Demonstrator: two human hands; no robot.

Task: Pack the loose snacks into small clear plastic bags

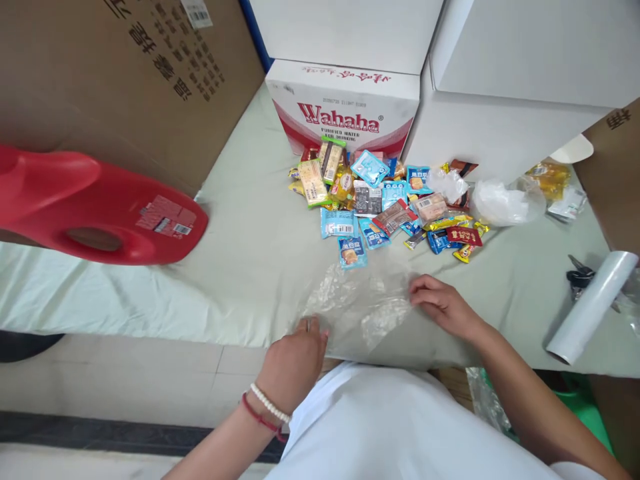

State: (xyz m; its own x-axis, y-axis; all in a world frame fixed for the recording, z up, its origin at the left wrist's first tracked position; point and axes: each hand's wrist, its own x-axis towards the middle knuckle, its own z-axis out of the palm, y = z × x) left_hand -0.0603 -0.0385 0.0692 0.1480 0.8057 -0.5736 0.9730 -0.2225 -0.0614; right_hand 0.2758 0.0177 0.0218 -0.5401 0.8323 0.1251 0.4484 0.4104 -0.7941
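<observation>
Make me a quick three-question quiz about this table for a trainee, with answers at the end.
1. True or false: bracelets circle the wrist of the left hand.
2. What lies between the left hand and the right hand? A) roll B) clear plastic C) jug
3. Fill in: the box behind the snacks is printed with the brand ____.

Key: 1. True. 2. B. 3. Wahaha.

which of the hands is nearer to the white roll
Right. The right hand is left of the white roll, at the right edge of the clear plastic; the left hand is farther left, at its near-left corner.
</observation>
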